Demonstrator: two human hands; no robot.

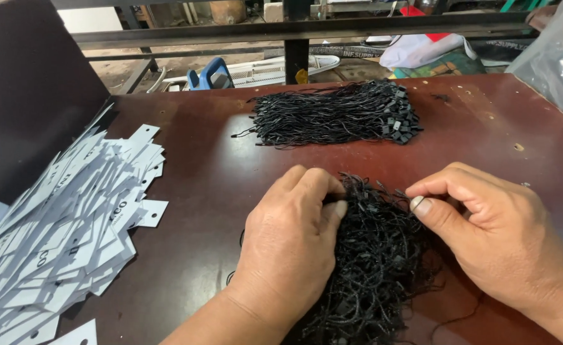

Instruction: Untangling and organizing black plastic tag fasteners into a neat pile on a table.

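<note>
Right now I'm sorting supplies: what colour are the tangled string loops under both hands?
Black, seen in the head view: the tangled string loops under the left hand and right hand.

A dark reddish-brown worktop (205, 185), scuffed and pitted near its far right corner, fills the view. A dark upright panel (26, 96) stands along its left edge. Beyond the far edge runs a black metal rail (294, 29), with a dusty concrete floor (166, 67) behind it in daylight.
</note>
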